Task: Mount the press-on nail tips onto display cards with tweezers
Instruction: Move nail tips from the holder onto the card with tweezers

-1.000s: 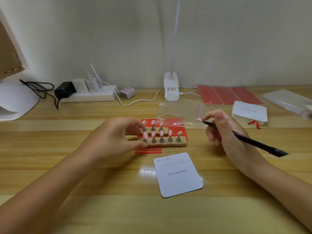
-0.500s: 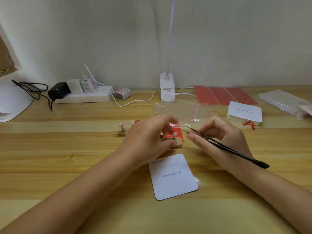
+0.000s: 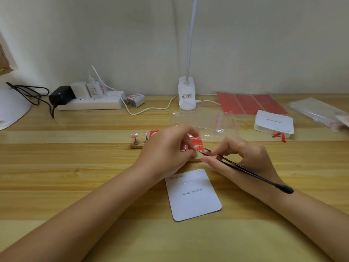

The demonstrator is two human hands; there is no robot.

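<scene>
At nail tip (image 3: 196,146), seemingly, tweezers (image 3: 243,169).

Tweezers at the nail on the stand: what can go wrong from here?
1. The tweezers meet the nail tip at its edge; it might flick off or get scratched.
2. The left hand steadies the wooden stand from above; a tug may tilt it.
3. The display card lies loose and may slide when pressed.

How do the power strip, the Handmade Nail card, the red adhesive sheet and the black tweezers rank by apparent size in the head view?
1. red adhesive sheet
2. Handmade Nail card, close to the sheet, and it lies nearer the camera, so unsure
3. power strip
4. black tweezers, long but very thin
</scene>
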